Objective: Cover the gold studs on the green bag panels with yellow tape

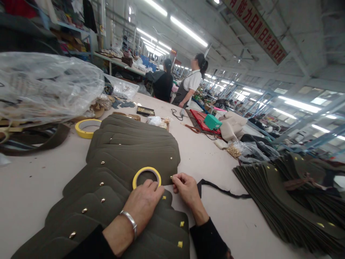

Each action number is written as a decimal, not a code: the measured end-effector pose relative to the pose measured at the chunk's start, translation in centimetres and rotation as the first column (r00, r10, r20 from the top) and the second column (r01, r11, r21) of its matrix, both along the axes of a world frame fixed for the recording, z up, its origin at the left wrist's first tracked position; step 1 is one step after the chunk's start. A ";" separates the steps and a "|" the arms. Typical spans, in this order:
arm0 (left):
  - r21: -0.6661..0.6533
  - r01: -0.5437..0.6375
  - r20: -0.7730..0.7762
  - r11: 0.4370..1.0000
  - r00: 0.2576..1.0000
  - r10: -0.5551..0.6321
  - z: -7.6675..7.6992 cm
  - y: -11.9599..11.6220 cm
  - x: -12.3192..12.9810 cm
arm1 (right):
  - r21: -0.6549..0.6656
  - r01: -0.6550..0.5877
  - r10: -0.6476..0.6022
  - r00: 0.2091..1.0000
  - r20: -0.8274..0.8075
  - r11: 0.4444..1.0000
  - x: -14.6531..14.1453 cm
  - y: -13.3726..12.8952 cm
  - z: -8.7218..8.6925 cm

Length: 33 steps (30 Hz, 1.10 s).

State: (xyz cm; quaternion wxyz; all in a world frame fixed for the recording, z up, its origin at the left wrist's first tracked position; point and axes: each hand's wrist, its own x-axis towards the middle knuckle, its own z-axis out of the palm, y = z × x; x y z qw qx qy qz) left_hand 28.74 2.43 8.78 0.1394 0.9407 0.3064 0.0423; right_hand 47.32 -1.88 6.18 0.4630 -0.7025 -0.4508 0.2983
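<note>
The bench [196, 151] carries fanned dark-green panels [137, 149] beneath and ahead of the left hand [144, 201]; they appear soft and flexible, best taken by a free edge. The yellow tape roll [147, 168], at the left fingertips, should be light and firm; whether that hand grips it cannot be told. The right hand [187, 187] pinches a gold stud [171, 177], likely hard and slippery.

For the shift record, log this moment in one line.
left hand: on near rim of yellow tape roll | right hand: pinched at gold stud | olive panels: overlapping, beneath roll
</note>
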 end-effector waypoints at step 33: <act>-0.051 -0.017 0.019 0.999 1.000 0.018 -0.7 0.8 0.0 | -0.101 -0.035 0.096 0.705 0.703 0.994 -1.1 1.8 -0.6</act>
